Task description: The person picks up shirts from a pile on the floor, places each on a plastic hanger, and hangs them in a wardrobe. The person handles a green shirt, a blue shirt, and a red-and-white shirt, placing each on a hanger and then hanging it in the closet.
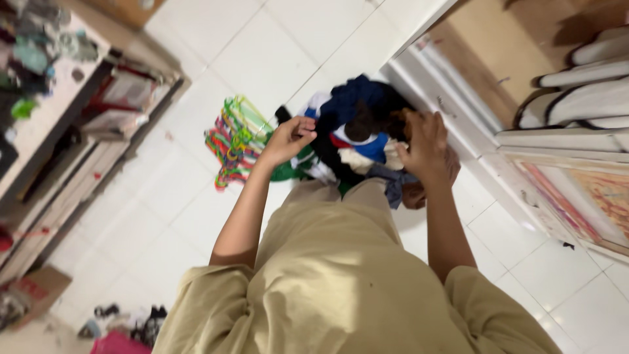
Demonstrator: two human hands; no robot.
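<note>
We've got both hands out over the pile of clothes [357, 141] heaped on the white tile floor [216, 59], left hand [288, 139] loosely curled and empty, right hand [426, 147] clamped on some brownish cloth, colourful hangers [234, 141] just beside.

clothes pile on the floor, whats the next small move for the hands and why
Probably lift one garment clear of the clothes pile. Both the left hand and the right hand are at its edges, fingers curled, but the blur hides any firm grip. The coloured hangers lie right beside the pile on the white tiled floor.
</note>
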